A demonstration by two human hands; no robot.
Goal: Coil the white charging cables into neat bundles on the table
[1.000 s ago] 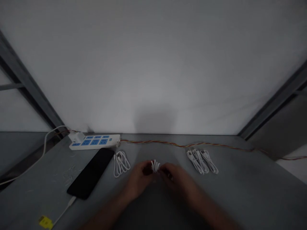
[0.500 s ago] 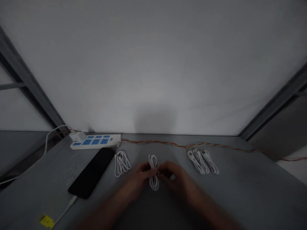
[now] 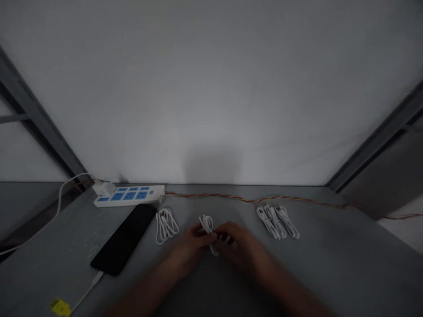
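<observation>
1. Surface: matte grey table (image 3: pixel 343 255), against a pale wall.
2. Far left: a white power cable (image 3: pixel 60 199) runs in a curve up to the table's back edge.
3. A yellow tag (image 3: pixel 61 307) lies at the near-left corner of the view, any marking too small to read. A thin white charging cable (image 3: pixel 86 293) runs from it to the lower end of a black glass-fronted smartphone (image 3: pixel 124 240), which lies flat and dark.
4. Behind the phone, a long white power strip with blue socket panels (image 3: pixel 128 196) lies along the back edge, with a white cube charger (image 3: pixel 104 189) at its left end. No lettering is legible on either.
5. A coiled white cable (image 3: pixel 167 226) lies just right of the phone, in narrow loops.
6. Centre: a thin, glossy looped white cable (image 3: pixel 207 224) is held above the table between the hands, its loops partly hidden by fingers.
7. Left hand (image 3: pixel 188 248): narrow pinch, thumb and fingers closed on the cable.
8. Right hand (image 3: pixel 239 246): fingers curled closely around the cable's lower part, touching the left fingertips; slightly blurred.
9. Right of the hands: three coiled white cables (image 3: pixel 276 222) lie side by side, nearly touching.
10. Behind them, a twisted red-and-yellow wire (image 3: pixel 264 198) runs along the back edge.
</observation>
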